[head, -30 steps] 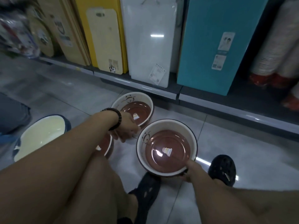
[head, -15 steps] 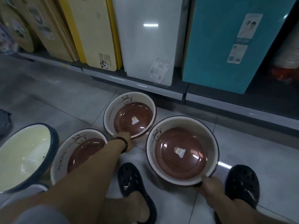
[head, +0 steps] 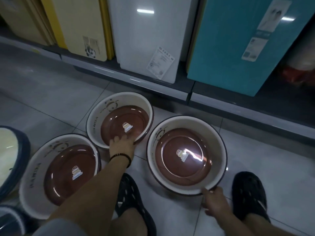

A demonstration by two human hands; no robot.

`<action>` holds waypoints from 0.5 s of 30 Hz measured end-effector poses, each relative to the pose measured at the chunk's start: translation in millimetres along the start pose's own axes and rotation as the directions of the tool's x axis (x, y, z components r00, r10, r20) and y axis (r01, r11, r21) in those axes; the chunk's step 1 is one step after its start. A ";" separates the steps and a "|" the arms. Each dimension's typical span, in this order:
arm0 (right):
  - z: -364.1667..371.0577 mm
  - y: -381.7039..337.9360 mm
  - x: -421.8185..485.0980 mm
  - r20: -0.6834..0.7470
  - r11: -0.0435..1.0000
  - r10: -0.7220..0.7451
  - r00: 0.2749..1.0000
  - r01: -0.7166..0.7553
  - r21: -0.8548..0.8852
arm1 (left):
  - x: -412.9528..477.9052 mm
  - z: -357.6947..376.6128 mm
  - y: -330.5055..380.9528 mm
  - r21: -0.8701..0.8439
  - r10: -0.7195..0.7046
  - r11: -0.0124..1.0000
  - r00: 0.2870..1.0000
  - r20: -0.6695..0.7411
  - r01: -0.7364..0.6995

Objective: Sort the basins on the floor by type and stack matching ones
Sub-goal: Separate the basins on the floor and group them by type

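Head camera looks down on two black shoes (head: 133, 200) planted on the grey tiled floor (head: 51, 108), with three matching brown-bottomed cream basins in front of them. Nearest, by the left shoe, the near-left basin (head: 36, 169) sits flat on the tiles, partly covered by the left forearm. At the left edge of the floor in view, a blue-rimmed basin (head: 6, 150) with a pale yellow inside is tilted up. The right hand (head: 214, 201) is clamped on the near rim of the right basin (head: 219, 142), fingers curled round the edge. Farther out, the left hand (head: 121, 147), with a dark bead bracelet (head: 121, 156) at the wrist, hooks its fingers over the near rim of the far basin (head: 95, 121), which sits just beside the other two. Behind the basins runs a low shelf (head: 153, 89) holding a cream board (head: 81, 23), a white board (head: 150, 34) and a teal board (head: 238, 40) standing on edge.
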State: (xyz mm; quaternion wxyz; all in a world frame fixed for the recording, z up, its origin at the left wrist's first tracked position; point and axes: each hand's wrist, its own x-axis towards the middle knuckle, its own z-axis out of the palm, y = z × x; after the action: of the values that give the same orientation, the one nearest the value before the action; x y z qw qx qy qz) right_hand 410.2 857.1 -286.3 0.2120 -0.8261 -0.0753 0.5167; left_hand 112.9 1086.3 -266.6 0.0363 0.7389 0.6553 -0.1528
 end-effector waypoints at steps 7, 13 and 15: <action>-21.2 -37.1 -75.3 0.177 0.987 0.064 0.982 -0.037 -0.155 | -35.7 -93.5 21.7 -0.451 -0.030 0.890 0.978 -0.205 -0.067; -41.8 -74.4 -116.4 0.178 0.889 -0.438 0.881 0.454 -0.058 | -127.6 -133.1 72.9 -0.501 0.118 0.803 0.909 -0.399 -0.323; -44.0 -90.3 -129.0 0.225 0.874 -0.455 0.862 0.384 0.298 | -159.9 -134.4 95.9 -0.439 0.215 0.796 0.872 -0.441 -0.418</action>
State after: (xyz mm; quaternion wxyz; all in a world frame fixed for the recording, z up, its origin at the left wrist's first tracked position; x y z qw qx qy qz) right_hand 399.1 882.0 -125.1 0.4060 -0.6730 -0.2208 0.5775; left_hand 215.6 954.1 -109.1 0.1366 0.8166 0.5310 0.1802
